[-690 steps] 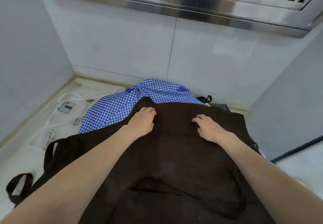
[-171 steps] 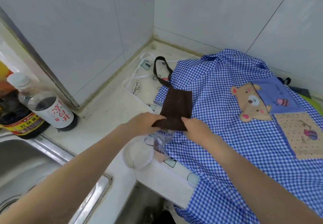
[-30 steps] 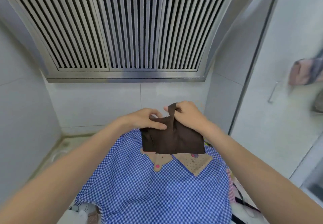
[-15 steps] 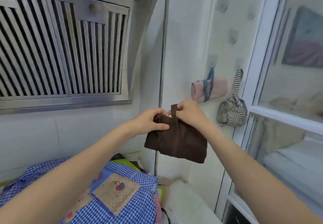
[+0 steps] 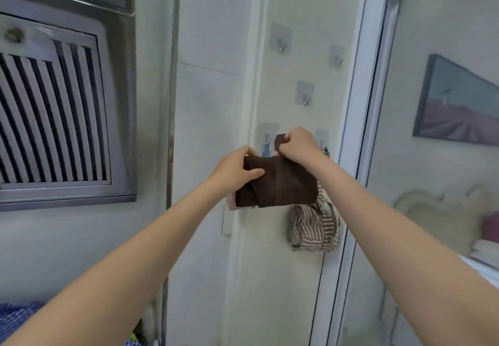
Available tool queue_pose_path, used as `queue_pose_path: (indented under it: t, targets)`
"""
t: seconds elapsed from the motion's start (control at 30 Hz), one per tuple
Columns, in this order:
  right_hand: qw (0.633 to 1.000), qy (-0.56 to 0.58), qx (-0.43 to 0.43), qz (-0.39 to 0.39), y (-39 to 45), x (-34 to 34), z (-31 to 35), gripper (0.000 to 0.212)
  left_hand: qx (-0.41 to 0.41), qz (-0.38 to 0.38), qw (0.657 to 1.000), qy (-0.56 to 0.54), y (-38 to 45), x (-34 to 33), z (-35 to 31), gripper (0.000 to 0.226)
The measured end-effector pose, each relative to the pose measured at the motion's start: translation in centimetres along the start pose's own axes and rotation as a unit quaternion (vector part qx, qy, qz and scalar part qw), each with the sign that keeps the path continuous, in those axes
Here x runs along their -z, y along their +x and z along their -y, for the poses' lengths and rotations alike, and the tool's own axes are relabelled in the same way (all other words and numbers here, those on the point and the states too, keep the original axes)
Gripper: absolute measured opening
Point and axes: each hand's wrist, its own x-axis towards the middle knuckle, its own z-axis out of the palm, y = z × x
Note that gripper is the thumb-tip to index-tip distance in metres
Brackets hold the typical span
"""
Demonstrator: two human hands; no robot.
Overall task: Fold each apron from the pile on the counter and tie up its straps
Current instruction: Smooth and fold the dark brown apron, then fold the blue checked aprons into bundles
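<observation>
Brown apron (image 5: 280, 183): folded into compact bundle, held in air at frame centre, before white wall.
Strap (image 5: 278, 140): loop rising from bundle top at 12 o'clock, pinched by right hand (image 5: 297, 146), fingers curled round it.
Left hand (image 5: 235, 169): grips bundle's edge at 9 o'clock, thumb across front, fingers behind.
Striped bundle (image 5: 314, 227): hanging at 5 o'clock of apron.
Wall hooks (image 5: 305, 93): at 12 o'clock.
Blue checked fabric (image 5: 16, 316): at 7 o'clock, frame corner.
</observation>
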Motion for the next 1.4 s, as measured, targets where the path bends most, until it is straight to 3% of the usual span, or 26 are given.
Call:
queue_pose_path:
  t: [0.27,0.43,0.53,0.6,0.67,0.8,0.87,1.1,1.27,1.4]
  targets:
    - [0.988,-0.111,0.071,0.077,3.6,-1.6,0.8,0.029,0.035,-0.038,0.998,0.018,1.9,0.0,1.7,0.028]
    - [0.979,-0.152,0.084,0.107,4.0,-1.5,1.3,0.023,0.037,-0.031,0.998,0.029,2.0,-0.2,2.4,0.026]
    - [0.957,-0.246,0.074,0.135,3.6,-1.7,2.2,0.008,0.032,-0.005,0.998,0.050,2.0,-0.3,2.6,0.023]
    - [0.946,-0.282,0.070,0.143,3.4,-2.0,2.5,0.016,0.024,0.003,0.997,0.070,1.8,-0.4,2.8,0.020]
    - [0.952,-0.262,0.074,0.139,3.2,-2.3,1.9,0.019,0.022,0.006,0.995,0.096,1.5,-0.7,3.1,0.024]
    - [0.990,-0.106,0.051,0.082,2.0,-3.2,-0.4,0.019,0.019,-0.002,0.984,0.179,1.0,-1.0,3.6,0.034]
    - [0.997,-0.051,0.047,0.042,0.8,-4.0,-1.5,0.009,0.018,-0.007,0.981,0.195,0.8,-1.2,3.6,0.037]
    - [0.979,-0.040,0.147,-0.132,-2.3,-4.7,-2.8,0.017,-0.015,-0.078,0.981,0.176,-1.0,-1.8,3.5,0.050]
    - [0.969,-0.003,0.218,-0.117,-5.3,-5.7,1.3,0.017,-0.061,-0.133,0.975,0.170,-4.1,1.0,4.6,0.041]
    - [0.962,0.008,0.273,-0.027,-10.3,-10.5,6.5,0.019,-0.058,-0.127,0.968,0.209,-8.9,4.7,8.1,0.040]
